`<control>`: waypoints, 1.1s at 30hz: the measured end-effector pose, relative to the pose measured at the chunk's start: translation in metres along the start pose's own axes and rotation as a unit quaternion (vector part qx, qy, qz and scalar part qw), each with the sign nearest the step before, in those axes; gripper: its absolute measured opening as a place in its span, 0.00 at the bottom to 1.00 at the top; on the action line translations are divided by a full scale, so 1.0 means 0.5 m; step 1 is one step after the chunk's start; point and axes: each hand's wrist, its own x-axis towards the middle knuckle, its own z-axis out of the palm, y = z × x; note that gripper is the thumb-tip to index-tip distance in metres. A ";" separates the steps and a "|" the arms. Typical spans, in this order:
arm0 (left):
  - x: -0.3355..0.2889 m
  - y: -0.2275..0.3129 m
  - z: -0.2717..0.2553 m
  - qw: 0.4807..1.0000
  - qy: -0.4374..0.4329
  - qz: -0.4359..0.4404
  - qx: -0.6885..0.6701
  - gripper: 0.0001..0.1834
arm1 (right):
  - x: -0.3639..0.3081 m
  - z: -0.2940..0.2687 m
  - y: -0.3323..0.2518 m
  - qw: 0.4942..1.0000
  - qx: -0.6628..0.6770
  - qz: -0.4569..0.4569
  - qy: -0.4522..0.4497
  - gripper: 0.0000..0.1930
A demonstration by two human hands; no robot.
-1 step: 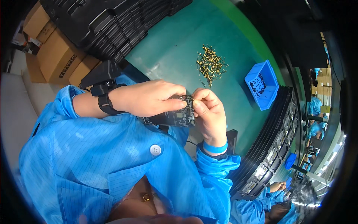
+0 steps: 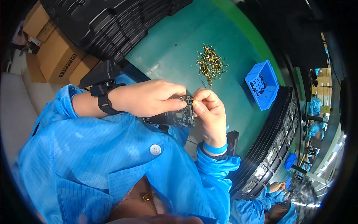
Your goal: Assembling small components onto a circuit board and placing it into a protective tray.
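Circuit board (image 2: 167,119): black, held up in the hands by the near edge of the worktop (image 2: 167,48); its left part lies under the left hand.
Left hand (image 2: 149,99): fingers closed over the board, thumb flat on its upper face; the fingertips beneath cannot be seen.
Right hand (image 2: 210,112): thumb and forefinger drawn close together at the board's right end, near its far corner; how tightly, and whether a small part sits between them, I cannot tell.
Corner work: seems to call for a firm left thumb close to the pinch, so the board does not tip, and light, straight pressure from the right fingers, off the neighbouring components.
Sight line: the right thumb hides much of the contact spot; a slight turn of the wrist would probably uncover it.
Gold-and-black pieces (image 2: 210,65): a loose heap on the worktop just beyond the right hand; a knuckle could drag the nearest.
Blue bin (image 2: 265,98): near the worktop's right edge, small dark parts (image 2: 258,85) inside.
Black trays (image 2: 112,28): stacked at the left edge; another tray stack (image 2: 274,143) at the right edge limits reach there.
Cardboard boxes (image 2: 61,56): beyond the left edge.
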 end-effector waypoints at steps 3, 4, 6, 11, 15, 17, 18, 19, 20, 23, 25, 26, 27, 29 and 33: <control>-0.002 0.017 -0.002 1.000 -0.003 -0.021 0.013 0.14 | -0.006 0.009 -0.011 0.991 -0.121 -0.047 0.026 0.03; -0.002 0.020 -0.002 1.000 -0.003 -0.022 0.011 0.14 | -0.008 0.009 -0.013 0.984 -0.159 -0.066 0.033 0.02; -0.002 0.025 -0.004 0.999 0.002 -0.036 0.021 0.13 | -0.010 0.005 -0.014 0.980 -0.180 -0.080 0.029 0.02; -0.001 0.022 -0.002 0.999 -0.011 -0.025 0.037 0.13 | -0.013 -0.002 -0.012 0.983 -0.164 -0.078 0.010 0.02; 0.002 0.019 -0.004 0.999 -0.018 -0.006 0.051 0.14 | -0.012 -0.003 -0.008 0.989 -0.133 -0.066 -0.008 0.02; 0.003 0.020 -0.007 0.998 -0.024 -0.017 0.050 0.14 | -0.011 -0.004 -0.010 0.990 -0.129 -0.061 -0.013 0.02; 0.003 0.021 -0.008 0.998 -0.028 -0.026 0.050 0.14 | -0.011 -0.004 -0.012 0.988 -0.142 -0.059 -0.023 0.02; 0.003 0.022 -0.008 0.998 -0.028 -0.026 0.051 0.14 | -0.012 -0.005 -0.014 0.986 -0.155 -0.058 -0.032 0.03; 0.002 0.022 -0.008 0.998 -0.029 -0.022 0.054 0.14 | -0.013 -0.003 -0.017 0.986 -0.155 -0.058 -0.032 0.03; 0.003 0.021 -0.008 0.998 -0.028 -0.022 0.057 0.14 | -0.012 -0.004 -0.022 0.981 -0.187 -0.045 -0.026 0.02; 0.003 0.021 -0.009 0.998 -0.029 -0.024 0.058 0.14 | -0.014 -0.008 -0.022 0.960 -0.274 -0.061 -0.023 0.03; 0.003 0.022 -0.010 0.997 -0.024 -0.022 0.065 0.13 | -0.014 -0.007 -0.025 0.960 -0.273 -0.061 -0.023 0.03; 0.001 0.022 -0.011 0.997 -0.018 -0.020 0.072 0.13 | -0.014 -0.003 -0.032 0.936 -0.342 -0.075 -0.022 0.03; -0.001 0.021 -0.010 0.997 -0.016 -0.015 0.079 0.13 | -0.014 0.008 -0.042 0.908 -0.409 -0.088 -0.023 0.04; -0.003 0.031 -0.009 0.996 -0.016 -0.017 0.080 0.12 | -0.019 0.021 -0.046 0.804 -0.559 -0.201 -0.029 0.08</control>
